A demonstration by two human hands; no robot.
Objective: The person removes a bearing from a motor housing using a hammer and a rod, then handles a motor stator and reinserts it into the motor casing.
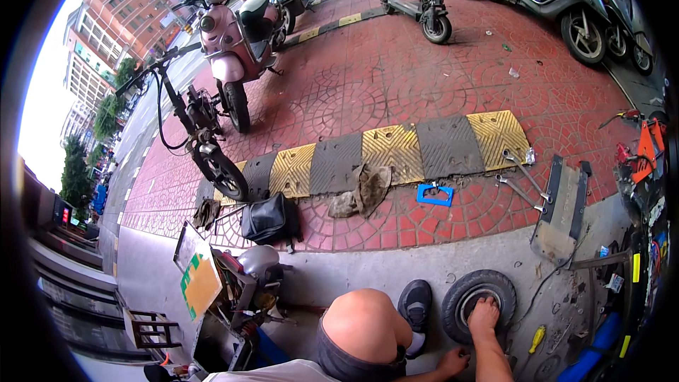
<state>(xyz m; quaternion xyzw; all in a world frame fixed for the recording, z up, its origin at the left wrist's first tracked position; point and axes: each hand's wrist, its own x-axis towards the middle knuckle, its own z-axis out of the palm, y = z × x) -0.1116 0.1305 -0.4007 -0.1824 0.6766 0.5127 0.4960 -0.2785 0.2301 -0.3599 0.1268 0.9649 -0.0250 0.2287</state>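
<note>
A small black-tyred wheel point(451, 309) lies flat on the grey ground to the right of my shoe. My right hand point(485, 316) reaches over it, fingers bunched together at the hub; anything pinched there is hidden beneath them. Just below the tyre's near edge is my left hand point(453, 361), its fingers curled in. Whether that hand holds something small does not show. A yellow-handled screwdriver point(537, 339) rests on the ground to the right of my right forearm.
Wrenches point(522, 166) and a long grey scooter deck point(560, 209) lie ahead on the right. A tool-strewn rack point(640, 240) borders the right. On the left stand an opened machine point(244, 290) and a black bag point(271, 219). A yellow-black speed bump point(391, 148) crosses ahead; parked scooters point(244, 49) stand beyond.
</note>
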